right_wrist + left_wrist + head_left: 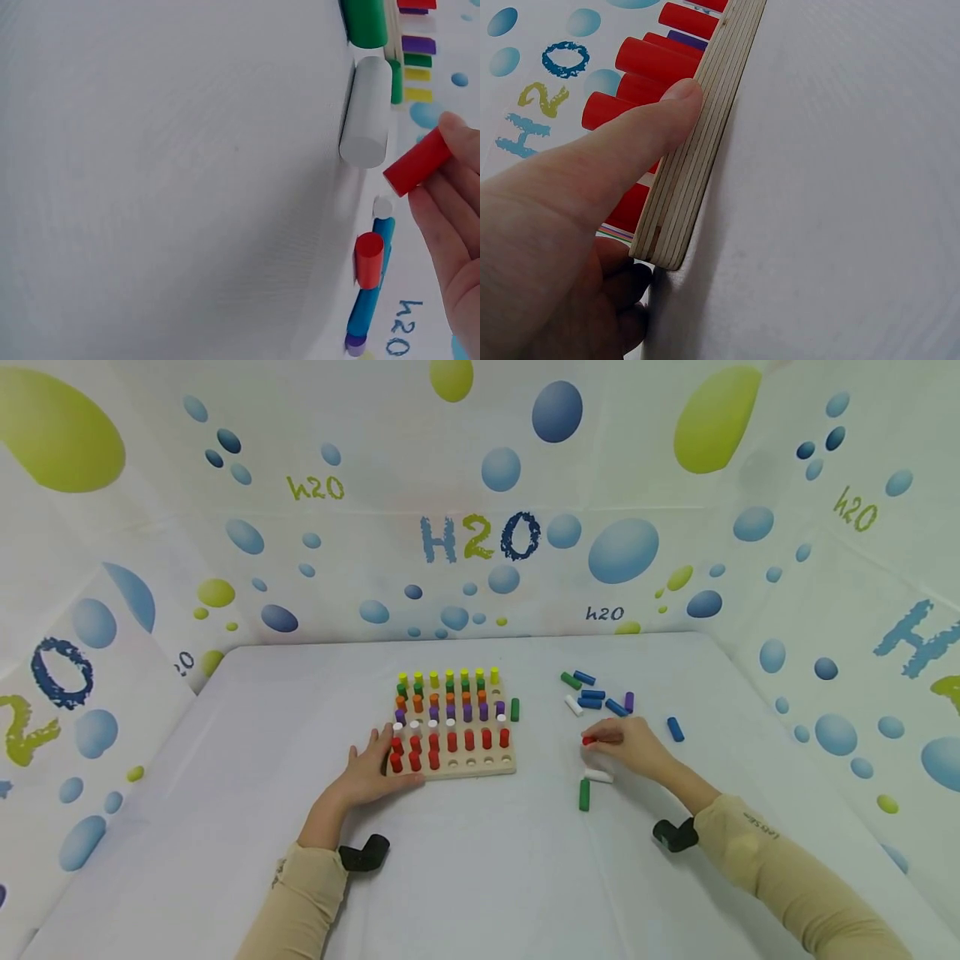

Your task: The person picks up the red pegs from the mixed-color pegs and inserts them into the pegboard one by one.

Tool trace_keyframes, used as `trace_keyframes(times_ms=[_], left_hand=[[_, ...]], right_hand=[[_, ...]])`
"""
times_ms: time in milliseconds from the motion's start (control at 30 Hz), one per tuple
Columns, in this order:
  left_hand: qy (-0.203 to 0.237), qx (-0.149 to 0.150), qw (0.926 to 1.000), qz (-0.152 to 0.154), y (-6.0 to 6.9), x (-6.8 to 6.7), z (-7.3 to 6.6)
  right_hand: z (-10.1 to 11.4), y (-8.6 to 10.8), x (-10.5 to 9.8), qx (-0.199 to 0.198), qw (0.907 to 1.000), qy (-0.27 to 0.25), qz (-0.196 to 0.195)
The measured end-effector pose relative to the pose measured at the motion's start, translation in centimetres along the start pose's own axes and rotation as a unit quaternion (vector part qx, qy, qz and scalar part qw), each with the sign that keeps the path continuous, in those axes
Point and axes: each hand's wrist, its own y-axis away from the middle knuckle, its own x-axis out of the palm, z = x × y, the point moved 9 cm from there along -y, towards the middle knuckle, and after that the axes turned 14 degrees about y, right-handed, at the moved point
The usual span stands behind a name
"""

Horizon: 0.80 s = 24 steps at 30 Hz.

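A wooden pegboard [483, 768] carries rows of yellow, green, orange, purple, white and red pegs. Its front row has red pegs at the left and bare holes at the right. My left hand [370, 772] rests around the board's near left corner, thumb [649, 120] along the front edge and other fingers spread by the left side. To the right of the board, my right hand [630, 745] pinches a red peg [418, 161] between thumb and fingertips, above the table. Under that hand lie a white peg [598, 775] and a green peg [584, 795].
Beyond my right hand lie several loose pegs, among them blue pegs [592, 694], a purple peg [629, 702] and a white peg [573, 705]. Another red peg [369, 260] lies on the table. A green peg [515, 709] lies against the board's right side.
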Motion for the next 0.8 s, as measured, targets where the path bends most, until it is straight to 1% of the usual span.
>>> trace_keyframes(times_ms=[133,267,367,600,800], left_hand=[[-0.001,0.001,1.0,-0.001,0.1,0.0,-0.1],[-0.001,0.003,1.0,-0.001,0.1,0.0,-0.1],[0.001,0.005,1.0,-0.001,0.1,0.0,-0.1],[-0.003,0.005,1.0,-0.001,0.1,-0.1,-0.2],[0.001,0.006,1.0,0.0,0.1,-0.1,-0.3]], right_hand=[[-0.9,-0.1,0.0,0.037,0.9974,-0.061,-0.012],[-1.5,-0.2,0.0,0.075,0.9912,-0.108,-0.018],[-1.6,-0.3,0.1,0.092,0.9859,-0.138,-0.021],[-1.0,-0.9,0.7,0.111,0.9688,-0.221,-0.02],[0.5,-1.8,1.4,0.11,0.9614,-0.252,-0.01]])
